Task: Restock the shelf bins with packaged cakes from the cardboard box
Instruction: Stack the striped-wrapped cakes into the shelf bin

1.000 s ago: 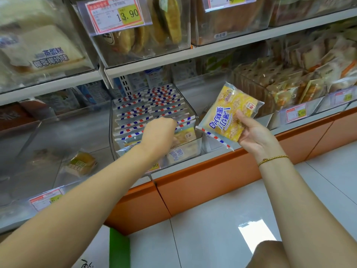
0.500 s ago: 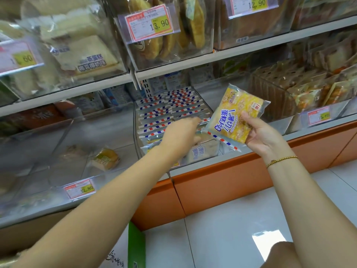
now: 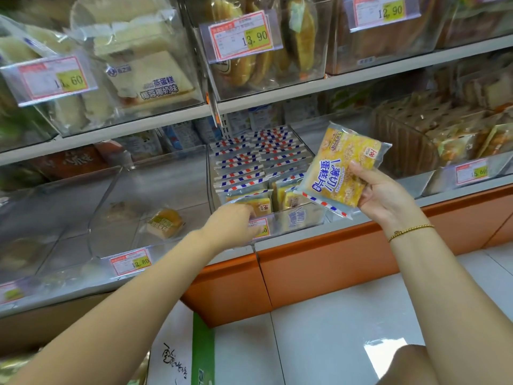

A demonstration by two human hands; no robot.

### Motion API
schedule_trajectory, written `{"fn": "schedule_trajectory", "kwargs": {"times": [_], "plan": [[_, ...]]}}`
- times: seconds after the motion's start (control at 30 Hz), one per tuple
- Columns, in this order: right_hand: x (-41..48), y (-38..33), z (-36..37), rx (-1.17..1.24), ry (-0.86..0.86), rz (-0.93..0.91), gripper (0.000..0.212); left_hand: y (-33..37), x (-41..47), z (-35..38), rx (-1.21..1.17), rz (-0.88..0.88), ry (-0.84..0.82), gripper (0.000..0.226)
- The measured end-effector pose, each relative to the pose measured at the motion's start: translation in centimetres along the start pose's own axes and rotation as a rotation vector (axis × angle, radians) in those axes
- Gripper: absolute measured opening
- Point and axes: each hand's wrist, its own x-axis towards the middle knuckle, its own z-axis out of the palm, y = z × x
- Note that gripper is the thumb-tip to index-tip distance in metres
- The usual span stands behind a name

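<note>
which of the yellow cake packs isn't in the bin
The pack that the right hand grips, raised in front of the shelf; the other packs stand in rows inside the clear bin.

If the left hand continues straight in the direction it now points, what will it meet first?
Most likely the front cake packet standing in the clear bin: the left hand points up and right at it and is close to it. Depth is unclear, so the bin's front wall may come first.

Yellow cake pack (image 3: 344,170), blue lettering, tilted in the air just right of the clear bin (image 3: 301,218). Bin's crammed with striped-edged packs (image 3: 258,159) standing in two rows. Box (image 3: 177,343) below, bottom left.
</note>
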Motion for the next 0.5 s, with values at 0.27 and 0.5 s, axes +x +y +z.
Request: {"fn": "schedule_trajectory", "kwargs": {"times": [0.27, 0.5], "plan": [[-0.6, 0.1, 1.4, -0.061, -0.098, -0.078, 0.032, -1.1, 0.8, -1.2, -0.207, 0.012, -0.179, 0.043], [-0.9, 0.3, 3.1, -0.276, -0.124, -0.197, 0.036, -1.1, 0.9, -1.5, -0.262, -0.019, -0.203, 0.046]]}}
